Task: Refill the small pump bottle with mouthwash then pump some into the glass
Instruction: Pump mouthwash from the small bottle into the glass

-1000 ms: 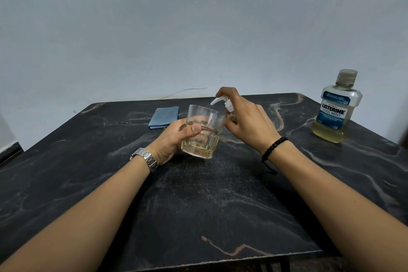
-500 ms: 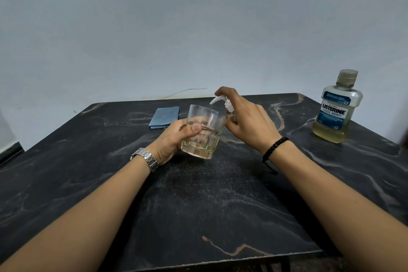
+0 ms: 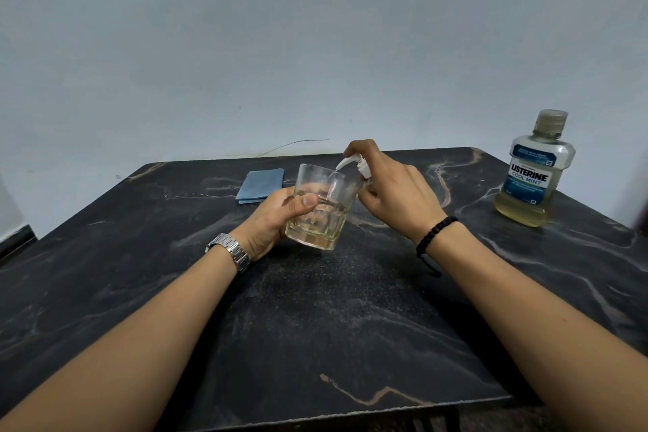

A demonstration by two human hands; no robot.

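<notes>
1. Because the body of the small pump bottle (image 3: 364,170) is hidden behind the right hand (image 3: 392,191), only its white pump head and spout show, the spout reaching over the rim of the glass (image 3: 321,210) near the middle of the desk (image 3: 315,326).
2. The right hand is curled round the bottle, with one finger bent over the top of the pump head — it seems to be pressing, and a thin pale stream appears to run from the spout into the glass.
3. The left hand (image 3: 271,219) grips the glass from the side, thumb across its near face; the glass is tilted toward the spout, its base raised off the desk or barely touching — I cannot tell which.
4. A shallow layer of yellowish mouthwash lies in the bottom of the glass, so the pumping step looks well under way.
5. Handling, as a judgement: the pump bottle is likely light plastic and prone to tip under a press, so hold the body while pushing straight down on the head. The glass is rigid, smooth and breakable; grip it round the faceted lower wall.
6. The Listerine bottle (image 3: 531,174) stands capped, well apart at the right edge, about a quarter full.
7. A folded blue cloth (image 3: 260,184) lies just behind the left hand.
</notes>
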